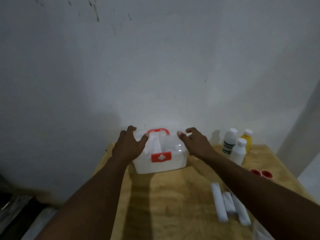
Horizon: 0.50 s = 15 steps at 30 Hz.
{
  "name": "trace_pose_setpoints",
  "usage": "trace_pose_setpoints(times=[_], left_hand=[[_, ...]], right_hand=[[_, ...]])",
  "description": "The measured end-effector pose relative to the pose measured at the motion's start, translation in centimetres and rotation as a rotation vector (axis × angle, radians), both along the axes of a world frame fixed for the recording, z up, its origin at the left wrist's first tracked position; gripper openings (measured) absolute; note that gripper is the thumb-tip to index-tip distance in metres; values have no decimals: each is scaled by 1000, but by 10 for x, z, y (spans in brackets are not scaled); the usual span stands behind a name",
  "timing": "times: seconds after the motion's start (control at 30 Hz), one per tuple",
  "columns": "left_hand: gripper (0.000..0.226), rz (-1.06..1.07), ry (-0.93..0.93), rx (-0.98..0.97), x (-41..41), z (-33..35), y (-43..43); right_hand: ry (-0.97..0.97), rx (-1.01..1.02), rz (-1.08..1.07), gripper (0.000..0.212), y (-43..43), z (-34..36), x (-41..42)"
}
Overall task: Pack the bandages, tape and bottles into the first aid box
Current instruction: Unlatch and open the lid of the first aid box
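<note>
A white first aid box (155,166) with a red handle and a red cross latch stands at the back of the wooden table, its lid down. My left hand (129,145) rests spread against the box's left top edge. My right hand (195,142) hovers at its right top edge, fingers apart. Three bottles stand at the right: a white one with a green label (229,142), a plain white one (239,151) and a yellow one (246,138). Three white bandage rolls (219,202) lie at the front right, partly under my right forearm. Two red tape rolls (266,174) lie behind them.
The wooden table (169,201) butts against a white wall (155,66). Dark floor and a pale ledge (26,222) show beyond the table's left edge. A white wall corner (308,144) rises at the right.
</note>
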<state>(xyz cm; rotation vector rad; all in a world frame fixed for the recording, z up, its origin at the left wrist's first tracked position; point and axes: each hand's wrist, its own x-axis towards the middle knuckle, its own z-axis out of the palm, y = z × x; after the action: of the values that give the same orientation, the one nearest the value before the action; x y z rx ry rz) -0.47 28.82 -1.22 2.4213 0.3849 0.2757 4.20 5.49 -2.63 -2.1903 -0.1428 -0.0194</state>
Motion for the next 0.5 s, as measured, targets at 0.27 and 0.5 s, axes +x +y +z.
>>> trace_pose_setpoints(times=[0.27,0.5], left_hand=[[100,86,123,235,-68,17,-29],[101,100,149,367,-98,23,-45]], right_hand=[[-167,-6,-269,68,1,-8,-78],[277,487,-265,73,26,-16,-115]])
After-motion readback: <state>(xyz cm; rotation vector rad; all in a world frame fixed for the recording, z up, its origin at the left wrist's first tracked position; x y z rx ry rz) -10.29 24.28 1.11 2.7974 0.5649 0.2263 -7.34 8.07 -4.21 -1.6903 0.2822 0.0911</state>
